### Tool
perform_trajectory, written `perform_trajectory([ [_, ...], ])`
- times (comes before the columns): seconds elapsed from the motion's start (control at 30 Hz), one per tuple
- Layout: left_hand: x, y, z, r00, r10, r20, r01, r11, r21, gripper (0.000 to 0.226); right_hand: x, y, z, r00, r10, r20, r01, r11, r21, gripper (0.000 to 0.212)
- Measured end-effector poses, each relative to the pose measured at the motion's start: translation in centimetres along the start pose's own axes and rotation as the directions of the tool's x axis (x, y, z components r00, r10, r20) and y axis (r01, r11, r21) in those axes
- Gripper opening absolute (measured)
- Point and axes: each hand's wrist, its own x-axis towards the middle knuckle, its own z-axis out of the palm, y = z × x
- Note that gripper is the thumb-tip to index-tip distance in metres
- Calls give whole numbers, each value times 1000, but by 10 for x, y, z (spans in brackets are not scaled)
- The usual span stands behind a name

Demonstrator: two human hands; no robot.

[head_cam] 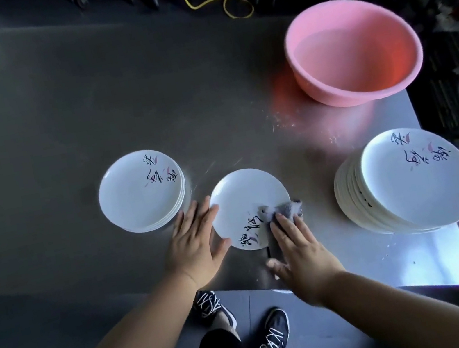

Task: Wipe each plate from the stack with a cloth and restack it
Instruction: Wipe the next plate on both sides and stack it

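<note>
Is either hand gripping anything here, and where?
Neither grips. The left hand steadies the plate at its left rim; the right hand presses the cloth flat.

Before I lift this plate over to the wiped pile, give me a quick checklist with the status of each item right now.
1. Single plate lies flat on the table, steadied at its rim by the left hand: ok.
2. Cloth under the right hand is on the plate's near right edge: ok.
3. Whole plate face wiped: cannot tell.
4. Short stack on the left sits level, top free to receive a plate: ok.
5. Tall stack on the right leans and sits near the table's edge: not ok.
6. Pink basin stands clear of the path to the left: ok.
</note>
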Motion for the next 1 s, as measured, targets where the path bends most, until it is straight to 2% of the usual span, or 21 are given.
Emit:
perform_trajectory([
  [0.07, 0, 0, 0, 1000, -9, 12, 9, 1000, -2, 75, 23, 7, -13, 996, 23, -87, -20, 999, 29, 114],
  [0.1, 0, 0, -1, 1000, -13, 18, 13, 1000, -2, 75, 36, 12, -20, 992, 35, -119, -31, 999, 37, 102],
  [0.17, 1, 2, -3, 999, -22, 27, 22, 1000, -12, 75, 50, 17, -29, 989, 42, -143, -37, 999, 32, 82],
  [0.2, 1, 2, -4, 999, -25, 33, 25, 999, -22, 76, 51, 16, -28, 987, 44, -157, -39, 999, 35, 81],
  [0.33, -2, 1, -3, 1000, -18, 7, 18, 998, -66, 77, 10, -7, 6, 992, 26, -120, -21, 999, 42, 95],
  [0.4, -3, 4, -3, 998, 29, -49, -31, 998, -45, 72, -12, -16, 19, 996, 23, -81, -18, 998, 64, 89],
  [0.47, -7, 10, -6, 990, 99, -103, -103, 994, -35, 60, -8, -13, 13, 997, 45, -57, -39, 994, 97, 86],
  [0.57, -20, 20, -3, 973, 159, -168, -182, 975, -131, 34, 23, 10, -12, 993, 41, -111, -29, 994, 107, 79],
  [0.67, -28, 30, 4, 976, 80, -205, -123, 970, -208, 15, 39, 23, -26, 992, 0, -125, 10, 997, 80, 73],
  [0.83, -30, 45, 1, 980, 15, -200, -66, 966, -250, 13, -11, -15, 21, 997, 38, -60, -35, 998, 48, 100],
  [0.9, -33, 46, 2, 982, 26, -187, -72, 968, -241, 12, -22, -19, 33, 999, 34, -37, -31, 996, 80, 98],
  [1.0, -36, 45, 3, 978, 37, -204, -82, 973, -218, 6, 4, -5, 18, 990, 42, -134, -26, 993, 114, 94],
])
